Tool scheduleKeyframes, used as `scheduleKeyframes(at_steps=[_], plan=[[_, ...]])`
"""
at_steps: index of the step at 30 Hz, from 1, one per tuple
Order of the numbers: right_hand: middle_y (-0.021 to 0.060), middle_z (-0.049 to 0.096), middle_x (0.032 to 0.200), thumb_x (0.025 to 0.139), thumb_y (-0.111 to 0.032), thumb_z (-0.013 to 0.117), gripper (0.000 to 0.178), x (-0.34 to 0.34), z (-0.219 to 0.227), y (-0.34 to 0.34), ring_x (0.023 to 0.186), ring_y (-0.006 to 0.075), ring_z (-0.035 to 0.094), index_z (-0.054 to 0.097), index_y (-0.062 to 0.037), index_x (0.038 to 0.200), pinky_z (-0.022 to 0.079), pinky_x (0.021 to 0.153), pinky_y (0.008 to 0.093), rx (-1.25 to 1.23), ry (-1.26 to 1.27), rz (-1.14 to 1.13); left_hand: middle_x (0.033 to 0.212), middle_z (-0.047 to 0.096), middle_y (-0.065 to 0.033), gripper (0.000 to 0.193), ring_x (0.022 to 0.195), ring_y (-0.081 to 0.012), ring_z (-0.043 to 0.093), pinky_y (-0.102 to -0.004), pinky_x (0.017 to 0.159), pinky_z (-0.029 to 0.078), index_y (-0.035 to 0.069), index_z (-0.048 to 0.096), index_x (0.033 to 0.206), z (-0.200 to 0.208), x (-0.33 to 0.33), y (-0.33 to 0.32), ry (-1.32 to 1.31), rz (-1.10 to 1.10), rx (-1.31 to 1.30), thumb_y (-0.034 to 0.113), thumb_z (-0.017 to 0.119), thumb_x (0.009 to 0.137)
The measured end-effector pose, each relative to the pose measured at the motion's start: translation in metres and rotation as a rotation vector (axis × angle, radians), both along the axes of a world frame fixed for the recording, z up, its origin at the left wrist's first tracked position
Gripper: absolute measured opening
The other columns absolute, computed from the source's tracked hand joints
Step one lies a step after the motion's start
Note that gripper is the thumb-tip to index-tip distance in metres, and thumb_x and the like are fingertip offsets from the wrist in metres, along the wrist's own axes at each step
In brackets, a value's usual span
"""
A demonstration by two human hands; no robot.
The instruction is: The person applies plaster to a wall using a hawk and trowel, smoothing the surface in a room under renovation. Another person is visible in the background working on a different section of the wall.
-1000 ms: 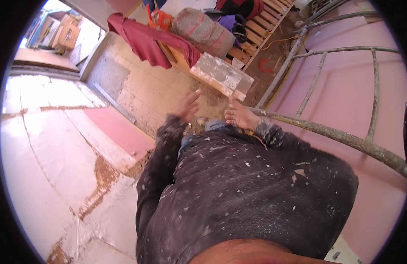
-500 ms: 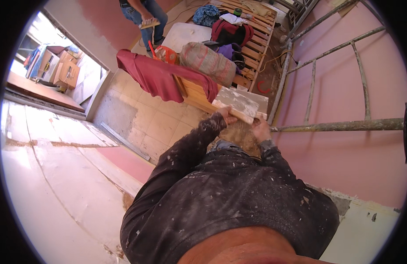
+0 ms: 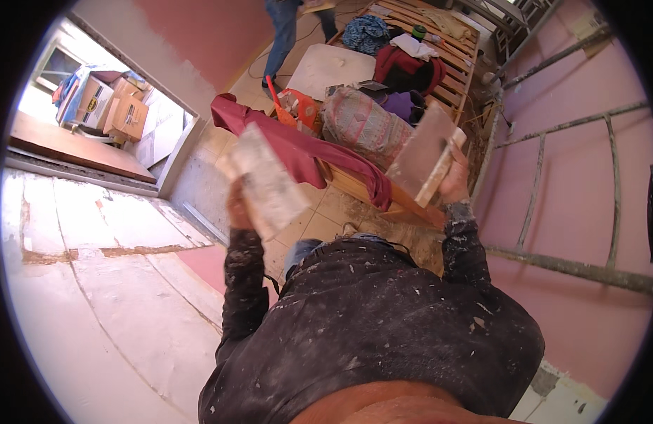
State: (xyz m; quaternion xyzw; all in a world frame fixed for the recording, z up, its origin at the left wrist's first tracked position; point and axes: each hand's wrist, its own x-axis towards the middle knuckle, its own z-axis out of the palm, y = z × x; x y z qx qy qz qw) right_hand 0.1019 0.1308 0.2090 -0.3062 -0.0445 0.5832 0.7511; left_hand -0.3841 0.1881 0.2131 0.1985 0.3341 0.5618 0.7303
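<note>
Beige floor tiles [image 3: 319,227] are spreading below two flat rectangular boards: the left grip [image 3: 239,205] is wrapping around a blurred whitish board [image 3: 270,180], the right grip [image 3: 455,178] around the pale bar [image 3: 436,172] of a brownish-grey board [image 3: 419,152]. One maroon cloth [image 3: 316,152] is draping wooden furniture [image 3: 346,185] ahead; grey scaffold tubing [image 3: 573,268] is lining the pink wall [image 3: 573,212].

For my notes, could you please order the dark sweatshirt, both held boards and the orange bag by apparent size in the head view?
1. Dark sweatshirt
2. Left-held board and right-held board: too alike to rank
3. Orange bag
</note>
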Motion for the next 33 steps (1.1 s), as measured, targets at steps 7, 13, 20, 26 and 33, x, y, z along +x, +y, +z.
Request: scheduleKeyframes(at_steps=[7, 13, 20, 26, 33], plan=[[0.0109, 0.065, 0.114, 0.092, -0.017, 0.064, 0.03, -0.109, 0.011, 0.123, 0.105, 0.0271, 0.064, 0.058, -0.0045, 0.119, 0.053, 0.096, 0.0435, -0.007, 0.076, 0.278, 0.136, 0.058, -0.0162, 0.055, 0.125, -0.0339, 0.056, -0.0493, 0.107, 0.045, 0.001, 0.049, 0.139, -0.033, -0.159, 0.036, -0.143, 0.365, 0.035, 0.036, 0.057, 0.098], [0.0087, 0.069, 0.098, 0.09, -0.015, 0.065, 0.023, -0.22, 0.022, 0.214, 0.089, 0.0264, 0.069, 0.061, -0.0053, 0.11, 0.058, 0.084, 0.0429, -0.182, 0.063, 0.309, 0.132, 0.061, -0.0151, 0.051, 0.12, -0.0346, 0.059, -0.0505, 0.104, 0.047, 0.001, 0.05, 0.137, -0.114, -0.265, 0.097, -0.093, 0.415, -0.139, 0.027, 0.062, 0.095], [0.0073, 0.065, 0.097, 0.089, -0.016, 0.066, 0.023, -0.289, 0.023, 0.304, 0.092, 0.0272, 0.067, 0.06, -0.0064, 0.109, 0.056, 0.088, 0.0431, -0.221, -0.138, 0.027, 0.129, 0.063, -0.0142, 0.042, 0.118, -0.0336, 0.06, -0.0499, 0.104, 0.047, 0.002, 0.057, 0.129, -0.122, -0.351, 0.281, -0.099, 0.227, -0.163, 0.024, 0.062, 0.093], [0.0122, 0.061, 0.115, 0.089, -0.014, 0.067, 0.042, -0.319, 0.031, 0.337, 0.11, 0.0319, 0.061, 0.052, -0.0037, 0.127, 0.048, 0.101, 0.0486, -0.203, -0.091, -0.182, 0.134, 0.06, -0.0137, 0.047, 0.121, -0.0332, 0.058, -0.051, 0.108, 0.044, 0.002, 0.054, 0.134, -0.091, -0.328, 0.462, -0.148, -0.106, -0.191, 0.026, 0.061, 0.094], [0.0135, 0.059, 0.125, 0.092, -0.01, 0.061, 0.04, -0.313, -0.015, 0.401, 0.118, 0.0305, 0.057, 0.052, -0.0038, 0.131, 0.043, 0.107, 0.047, -0.125, -0.341, -0.314, 0.131, 0.061, -0.0159, 0.044, 0.117, -0.0343, 0.06, -0.0504, 0.105, 0.046, 0.002, 0.054, 0.133, -0.112, -0.285, 0.543, -0.175, -0.271, -0.264, 0.03, 0.055, 0.099]])
